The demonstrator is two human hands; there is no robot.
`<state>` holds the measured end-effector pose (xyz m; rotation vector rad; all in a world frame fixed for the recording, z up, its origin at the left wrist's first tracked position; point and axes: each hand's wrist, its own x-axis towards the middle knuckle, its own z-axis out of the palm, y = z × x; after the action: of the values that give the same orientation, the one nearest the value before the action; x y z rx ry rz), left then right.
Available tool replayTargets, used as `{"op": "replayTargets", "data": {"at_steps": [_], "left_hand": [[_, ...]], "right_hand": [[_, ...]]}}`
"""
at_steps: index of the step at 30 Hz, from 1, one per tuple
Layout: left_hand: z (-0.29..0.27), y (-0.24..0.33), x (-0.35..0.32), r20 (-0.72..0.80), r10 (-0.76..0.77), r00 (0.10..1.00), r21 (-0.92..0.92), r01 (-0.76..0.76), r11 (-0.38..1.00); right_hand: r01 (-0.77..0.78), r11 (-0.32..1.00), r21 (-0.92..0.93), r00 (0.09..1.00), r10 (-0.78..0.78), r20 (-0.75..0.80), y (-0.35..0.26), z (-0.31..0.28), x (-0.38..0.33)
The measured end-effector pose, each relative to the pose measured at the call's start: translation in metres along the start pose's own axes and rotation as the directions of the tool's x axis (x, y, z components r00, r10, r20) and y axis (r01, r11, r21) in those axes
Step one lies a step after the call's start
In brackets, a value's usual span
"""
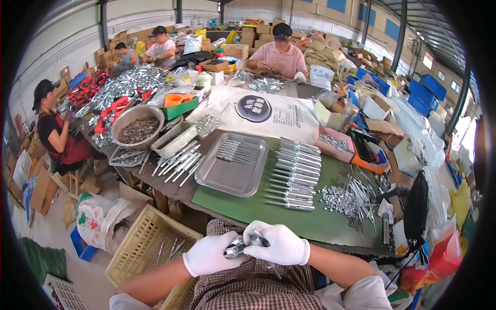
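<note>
Below the near edge of the table [310, 227], over the lap, both gloved hands meet on a metal part [243, 245]. Left hand [209, 254]: fingers curled around the lower end of the part, palm turned inward. Right hand [279, 244]: fingers wrapped over the upper end, thumb pressed against it. The two hands touch each other at the part, which lies between them, tilted, just above the checked cloth [248, 289] of the lap.

Directly ahead of the hands, on the green mat [248, 209], sits a steel tray [232, 165] holding a short row of thin metal pins. Just to the right of the tray, a long column of bolts [294, 173] lies in parallel rows. Further right of the hands, a heap of small nuts [338, 199] rests beside a scatter of loose rods [361, 194]. Ahead and to the left of the hands, a round metal bowl [137, 126] contains dark small parts. Below and left of the left hand, a yellow plastic crate [147, 245] stands on the floor. Other persons work at the far sides of the table.
</note>
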<state>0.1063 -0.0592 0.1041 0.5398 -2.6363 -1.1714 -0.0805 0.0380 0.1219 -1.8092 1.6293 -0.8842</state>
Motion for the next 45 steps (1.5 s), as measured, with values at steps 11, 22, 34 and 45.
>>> {"op": "replayTargets", "data": {"at_steps": [11,22,34,45], "left_hand": [[-0.026,0.018,-0.004,0.337,0.045,0.940,0.309,-0.156,0.938],[-0.021,0.011,0.008,0.087,0.284,0.955,0.425,-0.293,0.856],[-0.024,0.018,0.013,0.203,0.156,0.967,0.458,-0.235,0.857],[-0.034,-0.041,0.010,0.416,0.002,0.909,0.186,-0.087,0.979]], "right_hand": [[0.417,0.905,-0.082,0.906,-0.407,0.113,-0.001,-0.005,-0.027],[0.187,0.976,0.108,0.982,-0.188,0.005,0.001,-0.007,-0.036],[-0.059,0.896,0.441,0.995,0.017,0.100,0.003,-0.014,-0.035],[0.454,0.786,-0.418,0.883,-0.460,0.094,0.004,-0.060,-0.049]]}}
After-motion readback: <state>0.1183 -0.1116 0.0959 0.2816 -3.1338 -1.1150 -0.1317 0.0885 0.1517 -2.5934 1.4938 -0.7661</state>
